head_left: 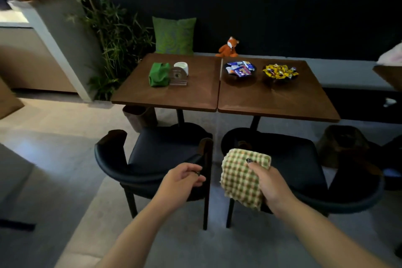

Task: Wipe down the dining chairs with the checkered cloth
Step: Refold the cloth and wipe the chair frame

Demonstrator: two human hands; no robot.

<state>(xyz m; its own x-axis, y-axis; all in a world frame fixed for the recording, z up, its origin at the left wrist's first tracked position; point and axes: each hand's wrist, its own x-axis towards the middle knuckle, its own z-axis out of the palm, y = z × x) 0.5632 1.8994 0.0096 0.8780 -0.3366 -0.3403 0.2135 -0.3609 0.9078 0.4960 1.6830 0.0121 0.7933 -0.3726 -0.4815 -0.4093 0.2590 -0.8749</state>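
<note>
**Inspector:** At the near edge of the two dark wooden tables [272, 98], what do you have in hand?

**Me:** My right hand [273, 189] grips the green-and-cream checkered cloth [241, 178], thumb on top, fingers curled beneath. The cloth hangs bunched over the left end of the curved backrest of the right-hand dark upholstered chair [298, 159].

**Inspector:** And the other hand?

**Me:** My left hand [181, 180] holds nothing. Its fingers are loosely curled, tips at the right end of the backrest of the left-hand dark upholstered chair [156, 154]; whether they touch it, I cannot tell.

**Inspector:** Position of the chairs?

**Me:** Side by side, each facing its own table, seats just short of the table edges.

**Inspector:** Table contents?

**Me:** Left table: a folded green fabric bundle [158, 74], a white cup [181, 67] and a small wooden stand [178, 76] in front of it. Right table: a dark bowl of blue-wrapped sweets [239, 69] beside a dark bowl of yellow-wrapped sweets [279, 72].

**Inspector:** Beyond the tables?

**Me:** A bench bearing a green patterned cushion [174, 36] and an orange plush fox [228, 47]. A leafy potted plant [113, 37] stands at the left.
</note>
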